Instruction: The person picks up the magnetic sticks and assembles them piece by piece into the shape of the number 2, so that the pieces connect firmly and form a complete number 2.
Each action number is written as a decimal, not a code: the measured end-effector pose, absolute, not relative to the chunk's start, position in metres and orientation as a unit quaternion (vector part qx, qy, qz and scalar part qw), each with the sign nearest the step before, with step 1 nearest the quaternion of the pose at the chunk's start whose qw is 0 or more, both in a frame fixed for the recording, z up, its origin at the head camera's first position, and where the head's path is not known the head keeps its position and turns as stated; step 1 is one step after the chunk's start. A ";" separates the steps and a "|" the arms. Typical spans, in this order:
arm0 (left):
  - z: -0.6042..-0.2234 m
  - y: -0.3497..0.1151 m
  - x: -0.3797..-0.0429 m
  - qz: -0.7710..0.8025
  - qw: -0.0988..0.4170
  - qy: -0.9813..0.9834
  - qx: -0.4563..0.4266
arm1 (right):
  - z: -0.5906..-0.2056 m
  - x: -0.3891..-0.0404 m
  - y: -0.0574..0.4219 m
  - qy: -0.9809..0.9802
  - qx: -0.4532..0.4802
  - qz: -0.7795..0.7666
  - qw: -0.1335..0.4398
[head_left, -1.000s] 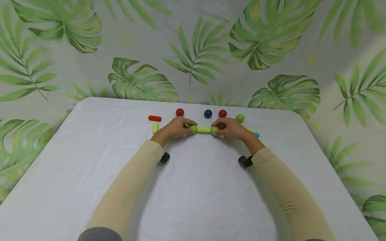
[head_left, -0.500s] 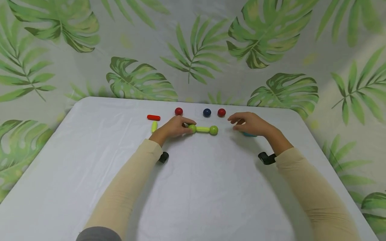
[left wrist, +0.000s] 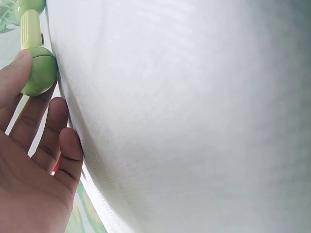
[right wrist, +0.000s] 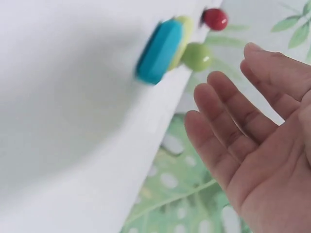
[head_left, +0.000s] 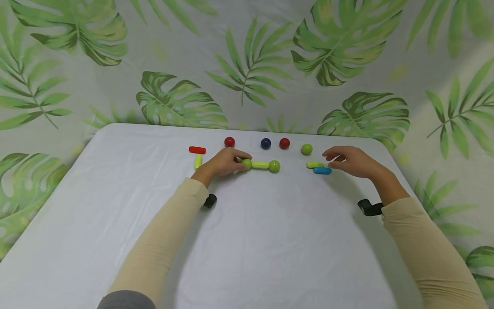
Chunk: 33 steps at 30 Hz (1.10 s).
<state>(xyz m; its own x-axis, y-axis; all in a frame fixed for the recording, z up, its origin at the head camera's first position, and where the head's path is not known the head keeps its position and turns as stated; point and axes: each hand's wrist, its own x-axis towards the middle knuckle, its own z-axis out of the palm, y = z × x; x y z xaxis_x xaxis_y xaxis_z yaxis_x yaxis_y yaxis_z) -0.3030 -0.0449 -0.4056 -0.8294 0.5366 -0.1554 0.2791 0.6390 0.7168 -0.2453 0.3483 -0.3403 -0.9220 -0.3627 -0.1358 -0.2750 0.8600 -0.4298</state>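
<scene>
Lime green was shown by the dumbbell-shaped piece (head_left: 260, 165), which was laid crosswise on a white cloth (head_left: 247, 240), a paler rod being seen between its two balls. Its left ball (left wrist: 43, 73) was pinched between the thumb and fingers of the left hand (head_left: 224, 163); its right end was touched by neither hand. Well to the right of the piece, the right hand (head_left: 353, 162) was held with fingers loosely extended and nothing gripped. Between that hand and the piece, a blue rod (head_left: 322, 171) and a yellow-green rod (head_left: 314, 165) were placed side by side; whether they touched could not be told for certain, blurred as they were. Beyond the piece were seen a dark blue ball (head_left: 265, 143), two red balls (head_left: 284, 143) and, farther right, a green ball (head_left: 306, 149). To its left, past the gripping hand, a red rod (head_left: 197, 149) was seen.
</scene>
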 end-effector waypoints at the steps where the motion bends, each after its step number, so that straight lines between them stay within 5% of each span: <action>1: -0.405 -0.045 -0.303 0.358 0.180 0.887 0.230 | -0.342 -0.245 0.352 0.959 -0.161 -0.207 0.107; 13: -0.405 -0.045 -0.304 0.358 0.176 0.885 0.239 | -0.361 -0.253 0.365 0.961 -0.134 -0.218 0.104; 33: -0.406 -0.043 -0.303 0.355 0.170 0.888 0.238 | -0.390 -0.275 0.319 0.974 -0.120 -0.173 0.085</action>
